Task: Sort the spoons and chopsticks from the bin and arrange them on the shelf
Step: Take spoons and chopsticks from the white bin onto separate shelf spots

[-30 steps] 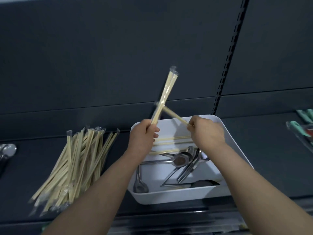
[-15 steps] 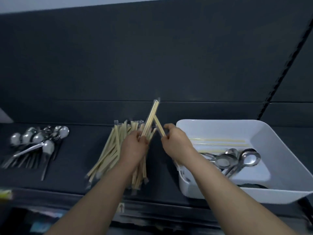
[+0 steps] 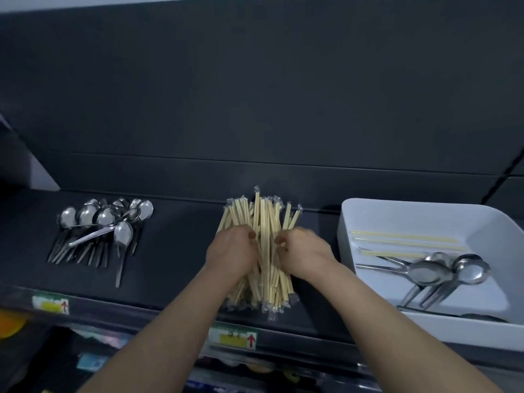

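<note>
arms reach out. left hand (image 3: 231,255) and right hand (image 3: 306,253) grip the chopsticks pile (image 3: 265,219) between them, near the shelf (image 3: 175,251) front edge.

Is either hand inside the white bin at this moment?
No, the left hand and right hand both grip the chopstick pile on the shelf, beside the white bin.

We see pale wooden chopsticks (image 3: 263,217) in clear glossy plastic sleeves (image 3: 272,314). The spoons (image 3: 106,217) look polished shiny metal. We read the bin (image 3: 397,207) as smooth white plastic, shelf (image 3: 181,251) matt dark.
</note>
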